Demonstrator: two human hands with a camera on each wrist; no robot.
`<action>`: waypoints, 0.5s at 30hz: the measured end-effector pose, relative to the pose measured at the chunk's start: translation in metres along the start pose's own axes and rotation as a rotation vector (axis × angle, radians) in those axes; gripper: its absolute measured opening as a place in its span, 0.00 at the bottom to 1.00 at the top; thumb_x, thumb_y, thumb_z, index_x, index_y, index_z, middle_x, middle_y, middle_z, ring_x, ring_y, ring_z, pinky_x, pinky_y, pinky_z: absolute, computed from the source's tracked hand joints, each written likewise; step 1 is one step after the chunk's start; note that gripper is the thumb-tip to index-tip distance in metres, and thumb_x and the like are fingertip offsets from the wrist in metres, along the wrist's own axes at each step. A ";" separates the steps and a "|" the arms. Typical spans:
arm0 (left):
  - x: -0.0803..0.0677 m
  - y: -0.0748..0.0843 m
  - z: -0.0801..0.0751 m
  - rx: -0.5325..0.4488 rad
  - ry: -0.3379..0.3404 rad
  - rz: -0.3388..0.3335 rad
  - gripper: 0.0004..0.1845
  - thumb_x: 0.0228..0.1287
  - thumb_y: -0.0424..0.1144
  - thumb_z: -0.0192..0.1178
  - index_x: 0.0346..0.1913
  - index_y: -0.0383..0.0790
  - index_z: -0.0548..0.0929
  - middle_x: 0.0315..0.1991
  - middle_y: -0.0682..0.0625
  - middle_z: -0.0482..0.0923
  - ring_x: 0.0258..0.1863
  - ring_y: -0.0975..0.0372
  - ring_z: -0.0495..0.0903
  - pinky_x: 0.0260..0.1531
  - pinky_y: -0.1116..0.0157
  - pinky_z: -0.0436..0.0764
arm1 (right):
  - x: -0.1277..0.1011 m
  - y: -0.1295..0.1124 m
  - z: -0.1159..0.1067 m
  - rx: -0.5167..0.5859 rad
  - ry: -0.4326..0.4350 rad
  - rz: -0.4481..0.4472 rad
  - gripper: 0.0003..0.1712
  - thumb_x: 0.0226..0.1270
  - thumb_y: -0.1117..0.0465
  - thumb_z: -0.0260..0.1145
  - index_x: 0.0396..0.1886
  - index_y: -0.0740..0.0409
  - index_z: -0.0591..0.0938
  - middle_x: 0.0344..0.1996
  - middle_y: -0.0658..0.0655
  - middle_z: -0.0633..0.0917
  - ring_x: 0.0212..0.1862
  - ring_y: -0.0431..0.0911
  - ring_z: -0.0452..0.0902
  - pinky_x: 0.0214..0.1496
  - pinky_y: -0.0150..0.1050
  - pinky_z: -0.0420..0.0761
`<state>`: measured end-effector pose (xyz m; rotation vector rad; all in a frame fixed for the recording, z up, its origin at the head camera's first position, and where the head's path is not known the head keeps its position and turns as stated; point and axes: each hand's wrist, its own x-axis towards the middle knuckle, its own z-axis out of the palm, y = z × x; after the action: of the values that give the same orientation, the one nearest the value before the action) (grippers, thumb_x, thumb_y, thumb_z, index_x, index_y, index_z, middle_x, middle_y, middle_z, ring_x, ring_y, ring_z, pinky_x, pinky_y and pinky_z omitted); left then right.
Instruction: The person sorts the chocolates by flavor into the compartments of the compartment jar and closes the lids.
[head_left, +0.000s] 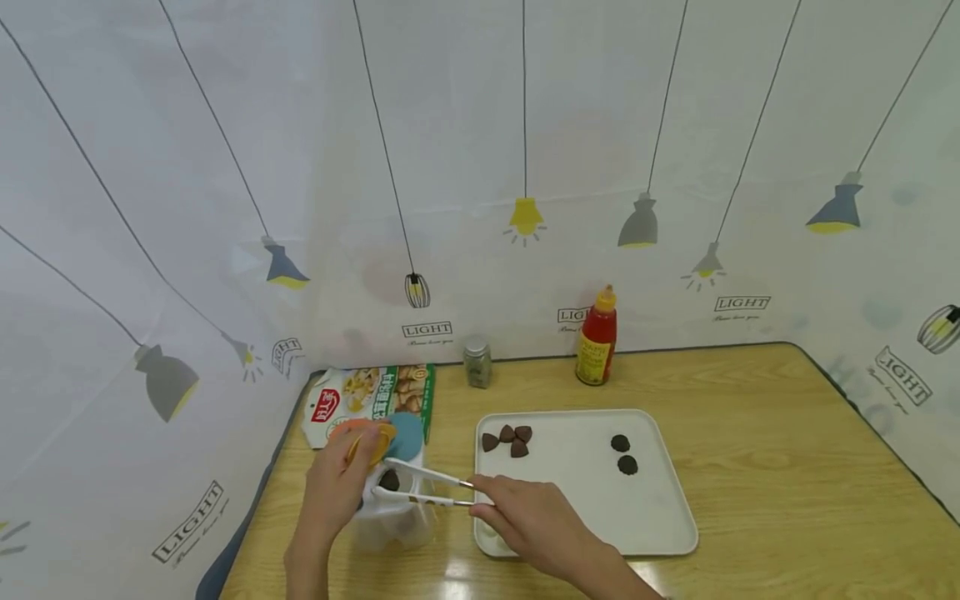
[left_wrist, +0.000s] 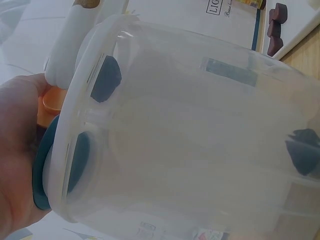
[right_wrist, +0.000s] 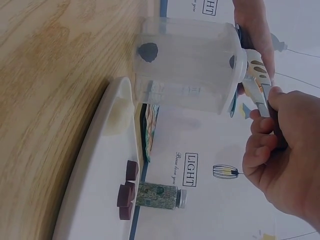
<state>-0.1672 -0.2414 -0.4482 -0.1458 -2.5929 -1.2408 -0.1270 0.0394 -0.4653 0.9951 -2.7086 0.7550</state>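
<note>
My left hand (head_left: 337, 479) pinches a yellow flap lid (head_left: 381, 442) on top of a clear compartmented container (head_left: 397, 529). A blue flap lid (head_left: 406, 435) stands raised beside it. With my right hand (head_left: 528, 521) I grip white tongs (head_left: 427, 475), their tips at the opening under the yellow flap. A dark round piece (head_left: 389, 480) shows between the tips; in the left wrist view a dark piece (left_wrist: 106, 79) appears just below the container's top. Another dark piece (left_wrist: 302, 151) lies at the bottom. Whether the tongs touch the upper piece I cannot tell.
A white tray (head_left: 570, 500) to the right bears several brown wedge-shaped pieces (head_left: 519, 448), two dark round pieces (head_left: 627, 465) and a pale piece (right_wrist: 118, 117). Behind stand a spice jar (head_left: 477, 363), a red sauce bottle (head_left: 597, 337) and a flat food packet (head_left: 375, 392).
</note>
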 end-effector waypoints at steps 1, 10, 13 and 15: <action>-0.001 0.000 -0.001 0.000 0.000 -0.001 0.20 0.79 0.54 0.46 0.55 0.53 0.86 0.54 0.55 0.81 0.51 0.61 0.79 0.51 0.53 0.76 | 0.000 0.000 0.001 0.008 0.005 -0.002 0.23 0.79 0.44 0.50 0.59 0.51 0.79 0.39 0.44 0.87 0.31 0.32 0.78 0.29 0.32 0.77; -0.005 -0.004 -0.005 -0.007 -0.003 -0.009 0.20 0.79 0.54 0.46 0.56 0.52 0.86 0.56 0.55 0.81 0.57 0.60 0.78 0.56 0.48 0.74 | 0.000 -0.002 0.006 0.048 0.057 -0.026 0.21 0.79 0.46 0.53 0.60 0.52 0.79 0.42 0.44 0.87 0.32 0.32 0.77 0.31 0.32 0.78; -0.002 -0.004 -0.003 -0.022 -0.002 0.002 0.20 0.79 0.54 0.46 0.54 0.52 0.86 0.56 0.55 0.80 0.57 0.60 0.77 0.56 0.49 0.74 | -0.001 -0.001 0.004 0.040 0.054 0.003 0.22 0.79 0.45 0.53 0.61 0.51 0.79 0.45 0.45 0.87 0.34 0.34 0.79 0.33 0.34 0.79; -0.001 -0.003 -0.001 -0.031 -0.006 0.009 0.19 0.79 0.54 0.47 0.53 0.52 0.86 0.56 0.55 0.81 0.56 0.60 0.78 0.55 0.50 0.74 | -0.003 -0.001 0.002 0.037 0.055 0.021 0.22 0.78 0.44 0.53 0.60 0.50 0.79 0.46 0.45 0.87 0.35 0.34 0.80 0.33 0.35 0.79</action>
<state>-0.1665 -0.2441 -0.4503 -0.1668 -2.5764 -1.2800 -0.1240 0.0394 -0.4677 0.9405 -2.6711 0.8264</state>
